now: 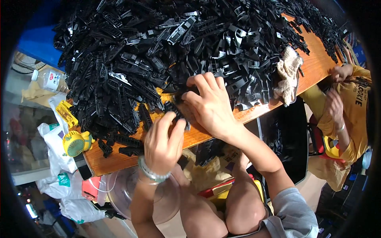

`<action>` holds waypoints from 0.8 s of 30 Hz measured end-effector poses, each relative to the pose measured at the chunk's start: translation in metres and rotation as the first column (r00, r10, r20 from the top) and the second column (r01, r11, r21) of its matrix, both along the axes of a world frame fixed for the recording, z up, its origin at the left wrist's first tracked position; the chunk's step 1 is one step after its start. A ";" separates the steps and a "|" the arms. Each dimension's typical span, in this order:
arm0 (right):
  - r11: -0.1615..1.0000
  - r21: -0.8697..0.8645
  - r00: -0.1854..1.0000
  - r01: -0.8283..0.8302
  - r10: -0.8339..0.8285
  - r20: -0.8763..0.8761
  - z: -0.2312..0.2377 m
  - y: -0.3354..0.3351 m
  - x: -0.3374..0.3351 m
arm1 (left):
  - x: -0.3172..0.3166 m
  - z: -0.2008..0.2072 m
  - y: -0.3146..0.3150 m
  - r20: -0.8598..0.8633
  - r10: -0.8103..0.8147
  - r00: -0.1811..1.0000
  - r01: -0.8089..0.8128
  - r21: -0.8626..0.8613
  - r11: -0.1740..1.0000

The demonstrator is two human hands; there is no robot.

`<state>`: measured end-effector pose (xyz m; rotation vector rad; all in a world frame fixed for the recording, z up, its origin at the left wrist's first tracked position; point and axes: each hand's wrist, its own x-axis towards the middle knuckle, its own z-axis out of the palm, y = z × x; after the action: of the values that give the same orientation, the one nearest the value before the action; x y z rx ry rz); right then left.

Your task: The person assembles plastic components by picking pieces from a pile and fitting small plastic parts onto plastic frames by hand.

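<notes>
A big heap of black plastic parts covers most of the wooden table. My left hand, with a pale bracelet at the wrist, is at the table's near edge. Its fingers close on a small ribbed black plastic part, partly hidden by the fingertips. Just to the right, my right hand hovers over the near side of the heap, fingers bent and spread apart. No part shows between them, though the undersides of its fingertips are hidden.
A yellow hand fan, a yellow plastic piece and a clear bottle are at the left. A cream cloth lies on the right side of the table. Another person in a yellow top sits at far right. Below is a clear basin.
</notes>
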<state>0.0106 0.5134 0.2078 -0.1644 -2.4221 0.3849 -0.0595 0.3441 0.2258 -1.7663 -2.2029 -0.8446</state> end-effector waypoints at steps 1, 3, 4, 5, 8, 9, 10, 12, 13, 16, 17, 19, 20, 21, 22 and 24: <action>1.000 -0.014 0.999 -0.012 0.011 -0.031 0.001 0.000 0.000 | 0.009 -0.008 -0.007 0.155 0.015 0.988 -0.032 0.111 0.993; 0.979 -0.175 0.982 -0.101 0.071 -0.174 0.006 0.000 0.003 | 0.025 -0.022 -0.019 0.326 0.059 0.943 -0.179 0.353 0.918; 0.933 -0.317 0.966 -0.169 0.092 -0.243 0.007 -0.001 0.006 | 0.036 -0.029 -0.023 0.542 0.035 0.839 -0.303 0.413 0.859; 0.862 -0.449 0.946 -0.236 0.098 -0.309 0.006 -0.001 0.010 | 0.043 -0.029 -0.022 0.671 0.019 0.741 -0.411 0.432 0.803; 0.584 -0.806 0.992 -0.090 -0.020 -0.126 0.012 -0.013 0.030 | 0.036 -0.024 -0.034 0.764 0.121 0.634 -0.408 0.198 0.891; 0.493 -0.870 0.999 -0.020 -0.034 -0.042 0.012 -0.016 0.034 | 0.034 -0.024 -0.037 0.764 0.126 0.632 -0.414 0.197 0.889; 0.524 -0.848 0.995 -0.076 -0.015 -0.099 0.009 -0.019 0.036 | 0.033 -0.024 -0.039 0.776 0.159 0.610 -0.433 0.159 0.887; 0.539 -0.840 0.998 -0.066 0.033 -0.057 0.015 -0.023 0.048 | 0.030 -0.023 -0.042 0.734 0.200 0.649 -0.419 0.125 0.899; 0.550 -0.833 0.997 -0.058 0.079 -0.017 0.017 -0.024 0.050 | 0.030 -0.022 -0.041 0.734 0.201 0.649 -0.422 0.127 0.898; 0.772 -0.623 0.990 -0.121 0.045 -0.137 -0.001 -0.007 0.037 | 0.031 -0.015 -0.027 0.651 0.226 0.725 -0.406 0.138 0.903; 0.896 -0.416 0.971 -0.154 0.061 -0.229 -0.002 -0.002 0.028 | 0.029 -0.011 -0.024 0.534 0.257 0.805 -0.382 0.137 0.914; 0.912 -0.386 0.981 -0.138 0.072 -0.180 0.006 0.000 0.026 | 0.028 -0.011 -0.022 0.407 0.275 0.871 -0.355 0.135 0.925; 0.895 -0.407 0.978 -0.181 0.119 -0.174 0.012 -0.004 0.027 | 0.026 -0.013 -0.024 0.405 0.271 0.873 -0.343 0.115 0.932; 0.874 -0.432 0.972 -0.225 0.169 -0.164 0.015 -0.009 0.030 | 0.026 -0.015 -0.027 0.408 0.273 0.871 -0.336 0.091 0.937; 0.784 -0.574 0.971 -0.237 0.207 -0.117 0.019 -0.015 0.040 | 0.026 -0.016 -0.027 0.415 0.273 0.868 -0.334 0.083 0.939; 0.741 -0.619 0.949 -0.263 0.314 -0.027 0.014 -0.017 0.058 | 0.024 -0.016 -0.029 0.379 0.266 0.886 -0.312 0.065 0.948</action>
<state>0.0684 0.4967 0.2214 -0.0824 -2.3090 1.3431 -0.0357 0.3155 0.2097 -1.2545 -2.4901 -1.2882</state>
